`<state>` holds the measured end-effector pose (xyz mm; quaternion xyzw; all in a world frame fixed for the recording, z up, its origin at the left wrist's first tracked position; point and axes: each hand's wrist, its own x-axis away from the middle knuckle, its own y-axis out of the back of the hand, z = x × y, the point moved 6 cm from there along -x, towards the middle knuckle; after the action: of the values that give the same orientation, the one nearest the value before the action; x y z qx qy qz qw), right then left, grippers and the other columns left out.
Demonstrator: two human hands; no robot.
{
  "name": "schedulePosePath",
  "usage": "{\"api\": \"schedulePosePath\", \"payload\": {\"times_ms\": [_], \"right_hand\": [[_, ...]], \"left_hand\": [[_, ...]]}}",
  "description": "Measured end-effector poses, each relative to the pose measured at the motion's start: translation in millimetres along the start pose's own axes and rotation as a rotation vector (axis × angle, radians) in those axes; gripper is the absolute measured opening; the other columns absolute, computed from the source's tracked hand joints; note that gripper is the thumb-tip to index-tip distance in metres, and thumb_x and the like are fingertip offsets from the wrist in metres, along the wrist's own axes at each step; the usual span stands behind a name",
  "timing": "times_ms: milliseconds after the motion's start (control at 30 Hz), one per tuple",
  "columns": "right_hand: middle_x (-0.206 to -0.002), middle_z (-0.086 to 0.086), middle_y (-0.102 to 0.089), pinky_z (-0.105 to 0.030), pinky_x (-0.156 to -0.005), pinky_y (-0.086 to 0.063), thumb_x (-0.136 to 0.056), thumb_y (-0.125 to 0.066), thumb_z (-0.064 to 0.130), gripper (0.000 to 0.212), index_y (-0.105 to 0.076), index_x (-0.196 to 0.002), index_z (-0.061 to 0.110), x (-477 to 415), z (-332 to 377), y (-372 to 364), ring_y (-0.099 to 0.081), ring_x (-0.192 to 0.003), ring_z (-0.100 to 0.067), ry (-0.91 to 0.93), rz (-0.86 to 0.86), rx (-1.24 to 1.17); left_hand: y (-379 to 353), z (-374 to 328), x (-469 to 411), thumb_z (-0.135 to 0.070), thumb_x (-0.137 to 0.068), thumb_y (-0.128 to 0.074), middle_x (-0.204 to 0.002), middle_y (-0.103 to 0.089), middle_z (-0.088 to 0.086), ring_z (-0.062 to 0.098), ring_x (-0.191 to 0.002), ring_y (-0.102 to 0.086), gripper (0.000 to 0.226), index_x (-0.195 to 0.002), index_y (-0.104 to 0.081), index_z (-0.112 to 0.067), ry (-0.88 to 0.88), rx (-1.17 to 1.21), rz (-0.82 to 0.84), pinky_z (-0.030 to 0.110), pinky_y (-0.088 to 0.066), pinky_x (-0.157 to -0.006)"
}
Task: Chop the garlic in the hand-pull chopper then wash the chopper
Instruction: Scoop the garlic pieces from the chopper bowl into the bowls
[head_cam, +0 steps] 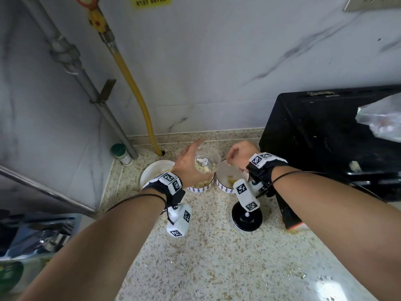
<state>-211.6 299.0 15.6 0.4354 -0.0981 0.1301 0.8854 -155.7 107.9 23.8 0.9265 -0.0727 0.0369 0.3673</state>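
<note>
My left hand (188,164) grips the clear chopper cup (208,158) from its left side, holding it tilted above a patterned bowl (200,187). Inside the cup I see the white blade post and several garlic cloves (206,168). My right hand (239,156) hovers over a second patterned bowl (226,181) that holds a few garlic pieces; its fingers are pinched together, and a pale bit that looks like garlic shows at the fingertips. The chopper's black lid (246,219) lies on the counter near my right wrist.
A white plate (152,170) lies left of the bowls. A small green-capped bottle (121,154) stands by the wall pipes. A black stove (325,137) fills the right side, with a plastic bag (382,120) on it. A dish rack (39,235) sits at lower left.
</note>
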Motion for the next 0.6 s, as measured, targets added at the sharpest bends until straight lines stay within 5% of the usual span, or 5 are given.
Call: {"api": "schedulePosePath", "payload": {"times_ms": [267, 467, 600], "right_hand": [[-0.074, 0.005, -0.073, -0.017, -0.037, -0.041, -0.081, -0.075, 0.016, 0.005, -0.072, -0.079, 0.019, 34.9, 46.7, 15.1, -0.057, -0.037, -0.004, 0.190, -0.104, -0.240], [-0.075, 0.013, -0.071, -0.002, -0.046, -0.038, -0.082, -0.076, 0.018, 0.007, -0.079, -0.087, 0.020, 56.5, 72.7, 8.9, -0.058, -0.051, 0.012, 0.319, -0.063, -0.037], [-0.072, 0.013, -0.071, -0.020, -0.064, -0.054, -0.075, -0.079, 0.017, 0.007, -0.077, -0.075, 0.024, 69.5, 78.6, 5.8, -0.067, -0.068, -0.004, 0.296, -0.088, -0.022]], "left_hand": [[3.2, -15.2, 26.6, -0.030, -0.064, -0.091, -0.151, -0.046, 0.004, 0.028, -0.139, -0.044, 0.121, -0.155, -0.013, -0.048, 0.039, 0.062, 0.077, 0.056, -0.048, -0.104], [7.1, -27.8, 47.5, -0.041, -0.062, -0.091, -0.154, -0.045, 0.005, 0.029, -0.139, -0.045, 0.125, -0.155, -0.008, -0.048, -0.010, -0.010, 0.097, 0.058, -0.043, -0.108], [14.1, -28.9, 62.3, -0.042, -0.061, -0.090, -0.153, -0.046, 0.001, 0.023, -0.134, -0.050, 0.122, -0.155, -0.012, -0.048, -0.049, -0.007, 0.072, 0.053, -0.048, -0.106]]}}
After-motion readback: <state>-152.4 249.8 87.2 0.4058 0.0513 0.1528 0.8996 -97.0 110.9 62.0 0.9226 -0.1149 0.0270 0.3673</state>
